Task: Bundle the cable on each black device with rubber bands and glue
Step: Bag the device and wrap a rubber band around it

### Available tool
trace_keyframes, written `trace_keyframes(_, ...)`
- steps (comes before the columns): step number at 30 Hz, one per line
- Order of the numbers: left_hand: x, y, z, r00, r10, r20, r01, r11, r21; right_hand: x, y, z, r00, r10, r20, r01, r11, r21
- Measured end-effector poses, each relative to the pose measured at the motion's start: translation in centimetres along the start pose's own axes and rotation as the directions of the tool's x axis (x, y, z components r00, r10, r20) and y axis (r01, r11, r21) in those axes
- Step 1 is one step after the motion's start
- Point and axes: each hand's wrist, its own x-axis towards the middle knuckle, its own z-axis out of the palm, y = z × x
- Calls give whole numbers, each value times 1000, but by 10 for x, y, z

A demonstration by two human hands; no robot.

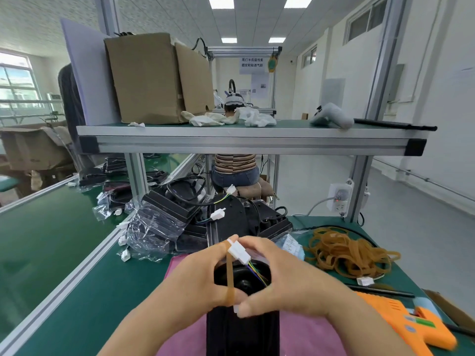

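A black device [243, 330] lies on a pink mat [305, 335] in front of me. Its cable ends in a white connector [239, 251] with coloured wires [258, 272]. My left hand [190, 277] stretches a tan rubber band [229, 272] between forefinger and thumb, across the device's round black part. My right hand [285, 273] pinches the white connector with its fingertips, its thumb meeting the left thumb. A heap of tan rubber bands [349, 253] lies at the right. An orange glue gun [411, 322] rests at the lower right.
More black devices [231, 219] with cables and clear plastic bags [154, 227] pile up behind my hands. An aluminium shelf [252, 142] overhead carries a cardboard box [146, 78] and white cloths. A power socket [339, 196] hangs at the right post. A seated person [234, 168] works beyond.
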Motion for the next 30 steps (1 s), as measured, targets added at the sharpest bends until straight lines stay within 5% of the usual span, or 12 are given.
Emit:
trace_keyframes(5, 2, -3, 0, 999, 20, 34, -21, 1000, 7, -1, -23, -1, 941, -102, -322, 78, 993, -86)
trace_keyframes(8, 3, -7, 0, 997, 39, 72, -37, 999, -39, 1, -36, 19, 861, -345, -375, 188, 899, -395)
trace_keyframes(10, 3, -8, 0, 995, 55, 88, -48, 996, -73, 4, -40, 32, 835, -401, -377, 104, 788, -607)
trace_keyframes(14, 2, -6, 0, 989, 104, 106, -89, 986, -139, 8, -49, 33, 879, -188, -439, -157, 754, -637)
trace_keyframes(22, 0, -5, 1, 989, 143, 41, -143, 990, -2, 13, -61, 31, 907, -71, -414, -213, 772, -599)
trace_keyframes(30, -2, -9, 5, 989, 145, -7, -143, 981, 133, 1, -30, -1, 844, 39, -535, -335, 817, -470)
